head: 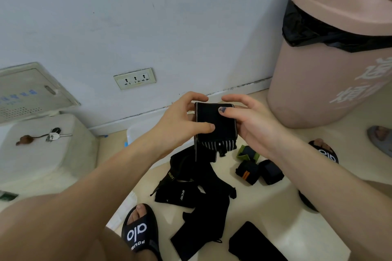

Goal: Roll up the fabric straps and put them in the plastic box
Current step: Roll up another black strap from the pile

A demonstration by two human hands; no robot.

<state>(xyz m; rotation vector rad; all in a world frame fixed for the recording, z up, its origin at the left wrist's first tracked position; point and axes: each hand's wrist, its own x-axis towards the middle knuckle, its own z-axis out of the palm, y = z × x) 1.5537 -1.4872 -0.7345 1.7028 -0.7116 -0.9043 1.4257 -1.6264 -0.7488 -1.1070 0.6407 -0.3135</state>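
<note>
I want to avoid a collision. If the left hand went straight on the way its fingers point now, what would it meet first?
Probably the right hand. The left hand points right across the black fabric strap that both hold, index fingertips nearly touching above it. Depth is uncertain.

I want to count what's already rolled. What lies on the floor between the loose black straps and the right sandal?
In the head view, three rolled straps lie there: one green-edged, one with orange stripes, one plain dark.
</note>
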